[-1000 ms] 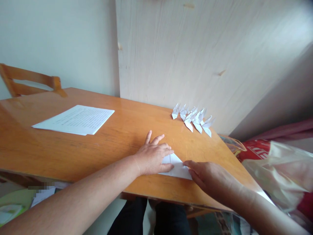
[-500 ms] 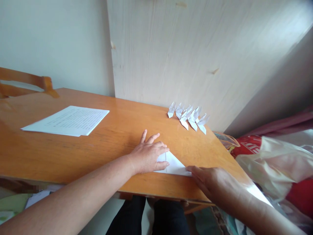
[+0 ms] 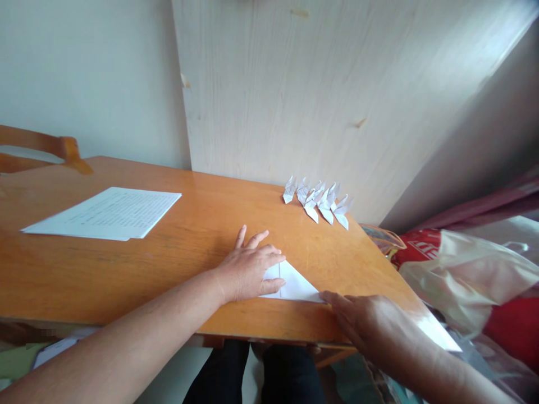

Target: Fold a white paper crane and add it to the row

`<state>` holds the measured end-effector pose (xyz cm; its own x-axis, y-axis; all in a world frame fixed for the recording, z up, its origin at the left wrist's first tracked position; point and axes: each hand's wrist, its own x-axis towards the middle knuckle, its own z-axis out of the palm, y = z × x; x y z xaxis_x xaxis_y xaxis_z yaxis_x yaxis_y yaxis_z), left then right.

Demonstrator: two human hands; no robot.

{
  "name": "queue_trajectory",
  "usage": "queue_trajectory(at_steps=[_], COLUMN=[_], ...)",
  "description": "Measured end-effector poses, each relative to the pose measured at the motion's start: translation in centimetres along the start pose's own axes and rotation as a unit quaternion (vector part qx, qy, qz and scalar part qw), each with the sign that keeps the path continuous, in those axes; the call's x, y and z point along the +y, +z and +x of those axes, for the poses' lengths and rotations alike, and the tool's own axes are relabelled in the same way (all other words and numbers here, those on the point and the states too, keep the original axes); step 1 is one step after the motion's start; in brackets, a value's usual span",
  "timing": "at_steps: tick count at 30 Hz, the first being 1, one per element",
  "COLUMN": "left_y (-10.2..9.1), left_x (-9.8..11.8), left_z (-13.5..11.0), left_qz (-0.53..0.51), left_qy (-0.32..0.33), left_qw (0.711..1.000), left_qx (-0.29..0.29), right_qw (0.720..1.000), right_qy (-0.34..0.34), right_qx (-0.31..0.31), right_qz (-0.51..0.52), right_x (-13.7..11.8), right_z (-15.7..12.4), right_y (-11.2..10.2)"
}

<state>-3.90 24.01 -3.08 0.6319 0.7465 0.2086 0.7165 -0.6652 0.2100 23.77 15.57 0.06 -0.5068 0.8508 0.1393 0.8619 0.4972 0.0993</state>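
A white sheet of paper folded into a triangle [image 3: 295, 283] lies flat near the table's front edge, with a crease line down its middle. My left hand [image 3: 248, 272] rests over its left part, fingers spread, the thumb and a fingertip pressing on the paper; that end is hidden beneath the palm. At the right corner of the triangle, my right hand [image 3: 362, 317] has its fingers close together and their tips on the point of the paper. Its thumb cannot be made out clearly.
Several folded paper cranes [image 3: 318, 201] stand at the back right of the wooden table [image 3: 219, 205]. A stack of printed sheets [image 3: 105, 213] lies at the left. Beyond the right edge are plastic bags [image 3: 455, 280]; a wooden chair [image 3: 37, 143] stands at the far left.
The view has shifted slightly, so the table's things appear a little further left. Both hands keep nearly the same places on the folded paper.
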Motion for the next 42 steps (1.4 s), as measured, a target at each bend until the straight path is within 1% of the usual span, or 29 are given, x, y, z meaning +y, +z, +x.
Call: queue_trajectory(at_steps=[3, 9, 13, 15, 18, 21, 27, 31, 35, 38, 42], left_y=[-0.1, -0.2, -0.2, -0.1, -0.1, -0.1, 0.1, 0.1, -0.1, -0.1, 0.1], left_x=[0.0, 0.1, 0.1, 0.1, 0.0, 0.0, 0.0, 0.1, 0.1, 0.1, 0.0], left_z=[0.0, 0.0, 0.0, 0.0, 0.0, 0.0, 0.0, 0.0, 0.0, 0.0, 0.0], left_qz=[-0.001, -0.002, -0.002, -0.001, -0.001, -0.003, 0.001, -0.004, -0.006, -0.005, -0.008], left_qy=[-0.001, -0.003, -0.005, -0.006, -0.004, -0.003, -0.006, -0.006, -0.005, -0.003, 0.001], left_qw=[1.000, 1.000, 1.000, 1.000, 1.000, 1.000, 1.000, 1.000, 1.000, 1.000, 1.000], left_qx=[-0.002, -0.008, -0.010, -0.009, -0.006, -0.003, -0.001, -0.003, -0.006, -0.002, 0.002], right_qw=[0.999, 0.997, 0.994, 0.995, 0.998, 0.999, 0.999, 0.999, 0.998, 0.999, 0.998], right_qy=[-0.020, -0.009, 0.000, 0.009, 0.012, 0.008, 0.016, 0.022, 0.010, 0.002, -0.009], right_qx=[-0.044, -0.070, -0.105, -0.096, -0.056, -0.035, -0.043, -0.043, -0.054, -0.053, -0.068], right_qz=[-0.009, -0.008, -0.024, -0.021, -0.011, -0.005, 0.005, 0.007, 0.008, 0.011, 0.006], right_x=[0.4, 0.8, 0.7, 0.7, 1.0, 1.1, 1.0, 1.4, 1.7, 1.3, 0.7], right_z=[-0.4, -1.1, -1.3, -1.5, -1.9, -2.2, -2.4, -2.6, -2.7, -2.4, -2.1], right_y=[0.4, 0.9, 0.9, 1.1, 1.7, 2.0, 1.7, 1.3, 1.2, 1.3, 1.5])
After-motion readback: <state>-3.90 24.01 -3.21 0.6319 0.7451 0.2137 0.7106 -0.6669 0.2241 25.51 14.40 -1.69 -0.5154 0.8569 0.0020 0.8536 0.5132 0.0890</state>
